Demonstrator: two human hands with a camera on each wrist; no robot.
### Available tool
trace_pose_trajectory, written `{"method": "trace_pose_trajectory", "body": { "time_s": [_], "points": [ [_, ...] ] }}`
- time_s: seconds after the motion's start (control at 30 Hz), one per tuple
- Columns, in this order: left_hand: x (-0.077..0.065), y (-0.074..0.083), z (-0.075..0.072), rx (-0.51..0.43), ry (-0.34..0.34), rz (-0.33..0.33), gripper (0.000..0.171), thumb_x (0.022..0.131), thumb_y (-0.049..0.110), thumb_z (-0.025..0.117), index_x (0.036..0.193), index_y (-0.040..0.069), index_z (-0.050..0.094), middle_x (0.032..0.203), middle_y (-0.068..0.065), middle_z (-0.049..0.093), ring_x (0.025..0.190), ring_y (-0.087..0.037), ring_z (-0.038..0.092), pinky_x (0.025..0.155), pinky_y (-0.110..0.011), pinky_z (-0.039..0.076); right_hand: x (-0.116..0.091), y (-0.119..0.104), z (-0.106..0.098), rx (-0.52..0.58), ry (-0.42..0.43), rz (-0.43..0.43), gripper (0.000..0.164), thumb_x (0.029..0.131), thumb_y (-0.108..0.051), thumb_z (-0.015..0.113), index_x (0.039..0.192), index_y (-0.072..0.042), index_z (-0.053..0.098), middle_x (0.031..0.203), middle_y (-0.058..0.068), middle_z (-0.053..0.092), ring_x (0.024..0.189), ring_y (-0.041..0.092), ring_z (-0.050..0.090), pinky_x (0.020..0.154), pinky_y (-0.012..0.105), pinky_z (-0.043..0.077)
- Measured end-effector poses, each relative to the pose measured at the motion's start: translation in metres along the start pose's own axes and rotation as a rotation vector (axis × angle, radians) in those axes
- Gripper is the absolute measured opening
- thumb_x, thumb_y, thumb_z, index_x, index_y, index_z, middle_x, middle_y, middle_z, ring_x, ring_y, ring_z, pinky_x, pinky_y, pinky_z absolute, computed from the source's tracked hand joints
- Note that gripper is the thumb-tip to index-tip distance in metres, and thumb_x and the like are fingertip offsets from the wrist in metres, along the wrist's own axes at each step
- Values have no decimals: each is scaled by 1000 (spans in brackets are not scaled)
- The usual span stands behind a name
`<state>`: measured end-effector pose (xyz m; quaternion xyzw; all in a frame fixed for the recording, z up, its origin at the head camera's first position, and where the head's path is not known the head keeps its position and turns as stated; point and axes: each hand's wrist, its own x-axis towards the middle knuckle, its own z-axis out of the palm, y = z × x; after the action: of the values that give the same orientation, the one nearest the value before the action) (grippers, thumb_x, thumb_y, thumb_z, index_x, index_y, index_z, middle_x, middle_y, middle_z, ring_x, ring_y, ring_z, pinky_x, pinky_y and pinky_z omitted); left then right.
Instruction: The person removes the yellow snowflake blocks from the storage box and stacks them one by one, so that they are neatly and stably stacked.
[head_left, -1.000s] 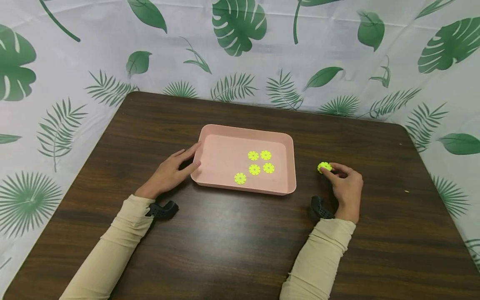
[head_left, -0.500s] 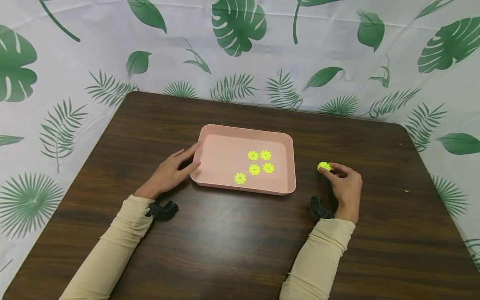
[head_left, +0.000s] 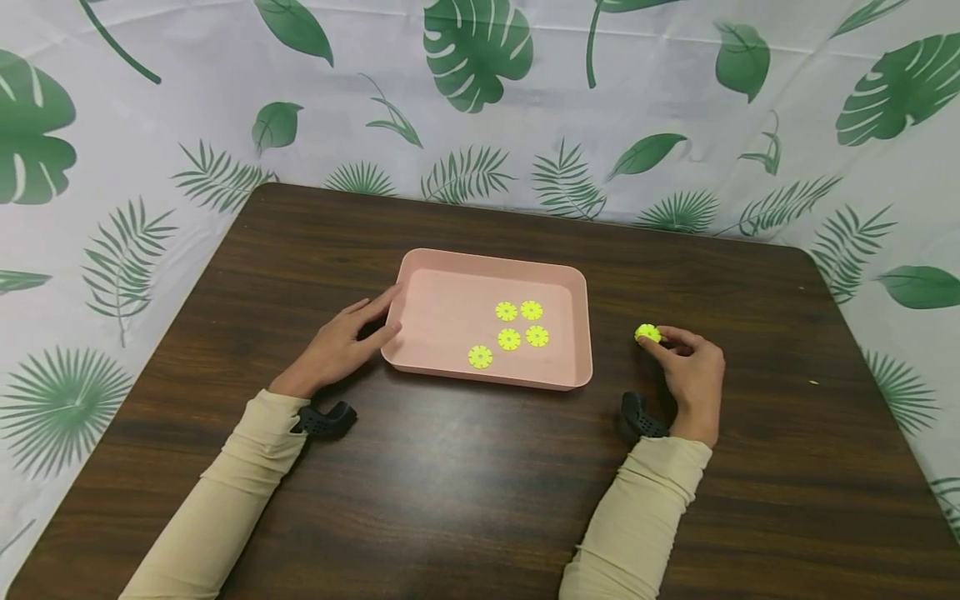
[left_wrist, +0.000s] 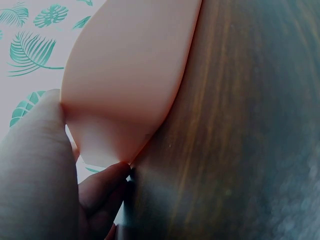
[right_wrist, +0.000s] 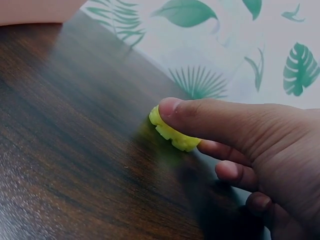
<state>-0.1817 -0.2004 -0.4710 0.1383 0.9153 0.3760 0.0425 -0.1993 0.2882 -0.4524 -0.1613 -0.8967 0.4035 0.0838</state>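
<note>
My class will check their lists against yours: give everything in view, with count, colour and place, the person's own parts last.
Shallow rectangular tray: one, pink, on the table
Notched discs: five, yellow, inside the tray
Held notched disc: at least one, yellow, right hand
Wood-grain table: one, dark brown, under the tray
Specks: two, pale, table's right side
Leaf-print backdrop: one, white and green, behind the table
Wrist-worn devices: two, black, one per wrist
Sleeves: two, beige, forearms
Left hand: one, bare, at tray's left end
Right hand: one, bare, right of tray
</note>
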Motion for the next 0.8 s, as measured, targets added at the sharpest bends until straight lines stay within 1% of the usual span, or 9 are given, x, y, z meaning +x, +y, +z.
{"method": "trace_pose_trajectory", "body": {
  "time_s": [0.13, 0.23, 0.37, 0.47, 0.57, 0.67, 0.8],
  "points": [
    [0, 0, 0, 2, 1, 2, 66, 106, 54, 49, 165, 40, 22, 167, -4, 33, 154, -40, 24, 122, -64, 23, -1, -1, -1, 2, -14, 21, 49, 92, -37, 80, 128, -4, 74, 109, 8, 62, 87, 15, 50, 70, 25, 42],
    [-1, 0, 0, 1, 1, 4, 66, 107, 54, 49, 165, 40, 22, 167, -4, 33, 154, -40, 24, 122, -64, 23, -1, -1, -2, 15, -16, 17, 50, 92, -37, 80, 128, -3, 74, 108, 8, 63, 86, 15, 50, 69, 23, 42],
    [-1, 0, 0, -3, -2, 4, 66, 107, 54, 49, 165, 39, 22, 167, -4, 33, 154, -40, 24, 123, -63, 23, 0, -1, -2, 46, -1, 22, 52, 91, -40, 81, 128, -4, 74, 108, 5, 65, 85, 11, 50, 69, 22, 42],
    [-1, 0, 0, -2, -6, 0, 66, 107, 54, 49, 166, 39, 22, 167, -4, 32, 155, -40, 23, 123, -62, 22, 0, -1, -1, 68, 28, 37, 54, 90, -42, 81, 130, -6, 73, 114, 6, 67, 87, 9, 50, 73, 22, 42],
    [-1, 1, -1, -4, -2, -1, 66, 107, 54, 49, 165, 39, 22, 167, -4, 33, 154, -40, 24, 123, -62, 22, 0, -2, 0, 93, 70, 23, 55, 91, -42, 80, 131, -6, 72, 119, 10, 67, 89, 9, 50, 75, 24, 41],
    [0, 0, 0, -1, 2, 3, 66, 107, 54, 48, 165, 39, 22, 167, -4, 33, 154, -40, 24, 123, -61, 22, 0, -5, 2, 120, 107, -5, 55, 91, -41, 80, 132, -4, 72, 118, 9, 66, 89, 8, 49, 76, 23, 40],
    [-1, -1, -1, -2, 0, 7, 66, 107, 53, 48, 166, 37, 22, 167, -6, 33, 155, -40, 23, 123, -62, 22, 0, -13, 4, 154, 152, -56, 54, 91, -39, 81, 129, -3, 73, 114, 10, 66, 85, 7, 50, 75, 21, 40]
  ]
}}
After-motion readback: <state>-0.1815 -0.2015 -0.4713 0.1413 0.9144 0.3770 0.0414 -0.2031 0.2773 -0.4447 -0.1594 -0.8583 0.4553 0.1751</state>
